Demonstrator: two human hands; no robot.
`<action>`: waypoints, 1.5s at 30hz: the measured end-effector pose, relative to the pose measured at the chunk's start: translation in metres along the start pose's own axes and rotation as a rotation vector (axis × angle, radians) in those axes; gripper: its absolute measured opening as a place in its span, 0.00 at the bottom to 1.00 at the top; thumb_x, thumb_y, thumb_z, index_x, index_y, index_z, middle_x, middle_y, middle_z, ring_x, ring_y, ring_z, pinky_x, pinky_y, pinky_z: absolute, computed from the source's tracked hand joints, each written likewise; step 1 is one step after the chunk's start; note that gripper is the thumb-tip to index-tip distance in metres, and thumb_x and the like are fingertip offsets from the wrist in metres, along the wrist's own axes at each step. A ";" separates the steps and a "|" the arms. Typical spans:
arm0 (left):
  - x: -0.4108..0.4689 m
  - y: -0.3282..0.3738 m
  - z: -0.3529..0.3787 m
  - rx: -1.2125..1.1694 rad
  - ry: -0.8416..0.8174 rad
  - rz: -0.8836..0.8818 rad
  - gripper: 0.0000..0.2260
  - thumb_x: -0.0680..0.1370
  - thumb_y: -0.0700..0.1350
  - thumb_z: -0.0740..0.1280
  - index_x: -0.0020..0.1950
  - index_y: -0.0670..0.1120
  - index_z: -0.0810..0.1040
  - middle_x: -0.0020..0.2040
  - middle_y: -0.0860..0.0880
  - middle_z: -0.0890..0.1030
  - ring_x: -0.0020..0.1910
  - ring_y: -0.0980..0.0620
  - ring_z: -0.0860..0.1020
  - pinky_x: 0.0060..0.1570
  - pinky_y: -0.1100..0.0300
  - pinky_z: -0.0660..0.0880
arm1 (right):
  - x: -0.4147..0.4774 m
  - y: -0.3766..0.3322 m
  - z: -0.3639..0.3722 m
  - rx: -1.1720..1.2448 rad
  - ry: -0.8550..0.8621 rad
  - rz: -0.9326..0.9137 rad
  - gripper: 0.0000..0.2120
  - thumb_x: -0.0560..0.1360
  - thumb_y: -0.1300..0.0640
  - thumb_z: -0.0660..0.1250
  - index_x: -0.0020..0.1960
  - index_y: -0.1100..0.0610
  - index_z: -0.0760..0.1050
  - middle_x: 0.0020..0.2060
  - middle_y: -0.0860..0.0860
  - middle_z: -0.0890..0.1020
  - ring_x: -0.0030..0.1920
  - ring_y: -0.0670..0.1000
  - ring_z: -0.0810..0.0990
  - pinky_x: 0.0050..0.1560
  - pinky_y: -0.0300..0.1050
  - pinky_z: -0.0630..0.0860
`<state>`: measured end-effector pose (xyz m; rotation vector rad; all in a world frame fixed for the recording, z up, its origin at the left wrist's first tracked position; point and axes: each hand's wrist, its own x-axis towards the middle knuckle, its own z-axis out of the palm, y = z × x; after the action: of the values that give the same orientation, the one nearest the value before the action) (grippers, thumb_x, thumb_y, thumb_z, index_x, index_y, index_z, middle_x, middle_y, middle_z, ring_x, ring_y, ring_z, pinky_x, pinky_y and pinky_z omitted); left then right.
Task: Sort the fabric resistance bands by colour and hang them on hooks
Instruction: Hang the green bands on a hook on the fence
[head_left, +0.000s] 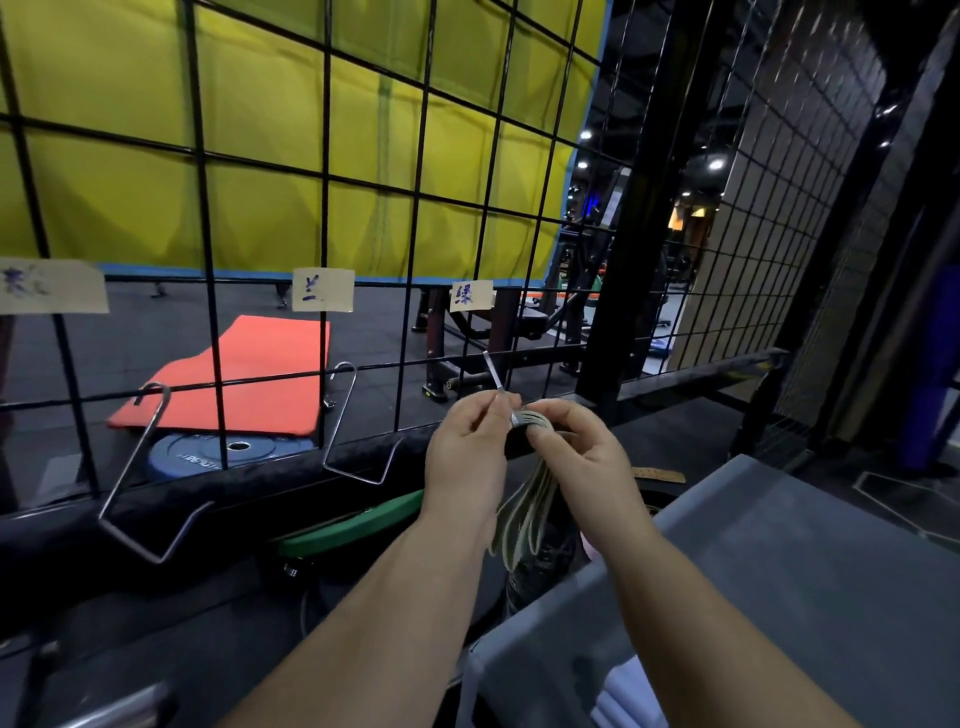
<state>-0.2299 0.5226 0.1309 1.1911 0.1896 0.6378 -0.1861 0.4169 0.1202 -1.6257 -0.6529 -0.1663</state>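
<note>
A black wire grid (327, 182) stands in front of me with three paper labels taped along one wire. Below the right label (470, 295) a metal hook (493, 373) hangs from the grid. My left hand (467, 457) pinches the lower part of that hook. My right hand (582, 462) grips a bunch of pale greenish fabric bands (522, 512) at the hook's tip, and their loops hang down between my wrists. Two more hooks hang bare: one under the middle label (353, 426) and one under the left label (150, 467).
A grey plastic bin (779, 597) sits at the lower right under my right forearm. Behind the grid lie an orange mat (249, 379), a blue weight plate (208, 454) and a green plate (358, 522). A second grid panel (753, 234) stands at the right.
</note>
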 end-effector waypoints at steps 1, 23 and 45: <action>0.000 -0.001 0.000 0.006 0.002 -0.001 0.07 0.79 0.45 0.66 0.45 0.50 0.83 0.49 0.51 0.84 0.52 0.54 0.81 0.55 0.57 0.76 | 0.001 -0.001 0.001 -0.027 0.022 -0.009 0.07 0.74 0.50 0.68 0.51 0.43 0.81 0.55 0.48 0.80 0.53 0.47 0.80 0.57 0.48 0.77; -0.005 -0.003 0.000 -0.011 0.075 0.046 0.07 0.79 0.44 0.66 0.45 0.52 0.82 0.47 0.56 0.84 0.51 0.57 0.81 0.55 0.56 0.77 | -0.001 0.004 0.017 -0.254 0.168 -0.132 0.07 0.79 0.48 0.63 0.49 0.46 0.80 0.48 0.43 0.79 0.52 0.40 0.75 0.49 0.34 0.69; -0.017 -0.012 -0.017 0.534 -0.044 0.304 0.13 0.81 0.43 0.63 0.62 0.56 0.79 0.45 0.68 0.77 0.48 0.75 0.74 0.47 0.81 0.67 | 0.003 0.017 0.006 0.186 -0.050 0.459 0.22 0.68 0.35 0.70 0.54 0.49 0.81 0.49 0.53 0.84 0.53 0.55 0.82 0.59 0.60 0.76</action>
<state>-0.2470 0.5240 0.1110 1.7681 0.1456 0.8564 -0.1767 0.4226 0.1055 -1.5595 -0.3081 0.2639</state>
